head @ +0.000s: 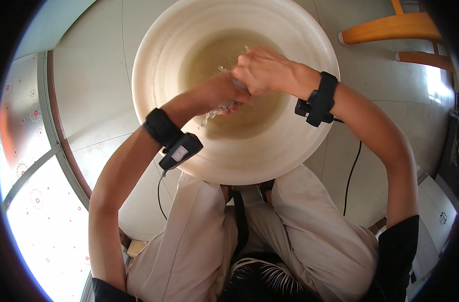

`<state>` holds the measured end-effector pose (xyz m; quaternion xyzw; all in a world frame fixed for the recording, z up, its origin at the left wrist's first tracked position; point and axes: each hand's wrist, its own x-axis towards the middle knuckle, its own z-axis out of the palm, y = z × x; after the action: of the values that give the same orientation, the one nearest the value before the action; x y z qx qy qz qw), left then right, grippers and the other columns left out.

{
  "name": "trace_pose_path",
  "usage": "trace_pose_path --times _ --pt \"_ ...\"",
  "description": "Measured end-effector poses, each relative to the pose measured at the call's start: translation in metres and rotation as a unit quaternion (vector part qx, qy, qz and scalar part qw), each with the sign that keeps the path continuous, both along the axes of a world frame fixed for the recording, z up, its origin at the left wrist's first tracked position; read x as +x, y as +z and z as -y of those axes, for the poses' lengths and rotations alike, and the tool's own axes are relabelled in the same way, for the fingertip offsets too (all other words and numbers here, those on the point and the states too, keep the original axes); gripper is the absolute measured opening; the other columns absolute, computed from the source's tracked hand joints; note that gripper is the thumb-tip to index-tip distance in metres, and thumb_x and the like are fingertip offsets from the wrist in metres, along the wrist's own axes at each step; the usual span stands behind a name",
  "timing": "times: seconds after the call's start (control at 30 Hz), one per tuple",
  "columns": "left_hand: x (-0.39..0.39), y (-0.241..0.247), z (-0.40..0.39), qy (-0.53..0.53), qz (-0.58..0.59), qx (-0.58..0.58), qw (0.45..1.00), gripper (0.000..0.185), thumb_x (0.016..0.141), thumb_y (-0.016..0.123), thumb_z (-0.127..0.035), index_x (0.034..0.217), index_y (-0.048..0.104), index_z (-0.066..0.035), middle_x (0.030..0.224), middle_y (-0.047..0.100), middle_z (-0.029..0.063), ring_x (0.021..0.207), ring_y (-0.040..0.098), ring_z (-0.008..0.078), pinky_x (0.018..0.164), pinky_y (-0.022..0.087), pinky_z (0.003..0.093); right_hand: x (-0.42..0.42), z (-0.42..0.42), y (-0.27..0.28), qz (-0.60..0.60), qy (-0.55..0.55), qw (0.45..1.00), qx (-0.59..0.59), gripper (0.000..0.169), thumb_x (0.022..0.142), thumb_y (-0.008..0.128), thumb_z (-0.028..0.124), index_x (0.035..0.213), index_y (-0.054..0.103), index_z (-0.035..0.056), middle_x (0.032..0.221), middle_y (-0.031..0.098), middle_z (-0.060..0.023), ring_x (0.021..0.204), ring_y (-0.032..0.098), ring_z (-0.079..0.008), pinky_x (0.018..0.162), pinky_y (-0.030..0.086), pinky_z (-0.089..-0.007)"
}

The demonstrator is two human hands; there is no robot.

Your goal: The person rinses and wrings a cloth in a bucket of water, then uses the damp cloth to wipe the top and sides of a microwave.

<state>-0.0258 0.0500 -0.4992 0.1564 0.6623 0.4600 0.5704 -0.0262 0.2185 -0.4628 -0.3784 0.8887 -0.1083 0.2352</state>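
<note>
Both my hands are together above a large cream-coloured basin (169, 151), their fingers curled. A small greyish wet piece, seemingly cloth (240, 83), shows between them; most of it is hidden by the fingers. My left hand (227, 90) grips it from the left, with its knuckles near the basin's middle. On the other side, my right hand (261, 70) closes over it in a fist, touching the left one. Drops and splashes fly beside both hands. Below them, cloudy yellowish water (248, 124) covers the basin's bottom.
The basin stands on a tiled floor (93, 90), close before my knees. Wooden chair legs (391, 30) reach in at the upper right. A flower-patterned panel (37, 196) stands at the left. Wrist-worn devices (181, 151) trail black cables (352, 170) on both sides.
</note>
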Motion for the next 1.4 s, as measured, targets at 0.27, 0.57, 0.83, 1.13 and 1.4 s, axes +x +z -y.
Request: trace_pose_path --times 0.27,0.57,0.83,1.13,1.4 --pt "-0.014 -0.005 -0.024 0.064 -0.159 -0.166 0.971 0.014 0.081 0.058 -0.017 0.081 0.050 -0.006 0.057 0.047 -0.0007 0.047 0.047 0.0106 0.040 0.036 0.0263 -0.008 -0.020 -0.034 0.035 -0.128 0.978 -0.160 0.027 0.066 0.053 -0.005 0.092 0.059 -0.0071 0.080 0.061 -0.0251 0.072 0.061 -0.0372 0.066 0.050 -0.0416" --pt "-0.024 0.093 0.001 0.108 0.350 -0.007 0.931 0.029 0.081 0.056 -0.012 0.063 0.033 -0.016 0.056 0.028 -0.0064 0.043 0.025 0.0040 0.035 0.011 0.0198 0.011 -0.018 0.025 -0.364 -0.015 0.900 -0.241 0.031 0.072 0.060 0.012 0.100 0.055 0.0012 0.095 0.057 -0.0143 0.080 0.062 -0.0235 0.060 0.052 -0.0316" --pt "-0.003 0.099 -0.045 0.163 0.061 -0.121 0.977 0.015 0.079 0.061 -0.004 0.075 0.047 -0.008 0.054 0.040 -0.0013 0.042 0.037 0.0107 0.039 0.025 0.0256 0.000 -0.032 0.022 -0.336 0.015 0.919 -0.208 0.009 0.060 0.065 0.013 0.056 0.059 0.0074 0.054 0.060 -0.0054 0.052 0.063 -0.0214 0.042 0.048 -0.0321" --pt "0.013 0.014 -0.081 0.019 -0.551 -0.083 0.830 0.034 0.078 0.056 -0.001 0.110 0.048 0.009 0.067 0.061 0.0211 0.063 0.062 0.0374 0.054 0.049 0.0451 0.039 -0.075 0.007 -0.043 -0.258 0.934 -0.242 0.016 0.067 0.064 0.012 0.082 0.060 0.0051 0.075 0.064 -0.0160 0.075 0.062 -0.0370 0.063 0.048 -0.0440" --pt "-0.003 0.014 -0.019 -0.063 -0.601 -0.173 0.778 0.046 0.081 0.054 -0.008 0.122 0.039 0.007 0.070 0.064 0.0168 0.061 0.063 0.0341 0.053 0.051 0.0444 0.017 -0.016 0.014 0.016 -0.256 0.947 -0.194 0.016 0.067 0.066 0.015 0.072 0.061 0.0004 0.069 0.063 -0.0195 0.067 0.063 -0.0371 0.059 0.049 -0.0453"
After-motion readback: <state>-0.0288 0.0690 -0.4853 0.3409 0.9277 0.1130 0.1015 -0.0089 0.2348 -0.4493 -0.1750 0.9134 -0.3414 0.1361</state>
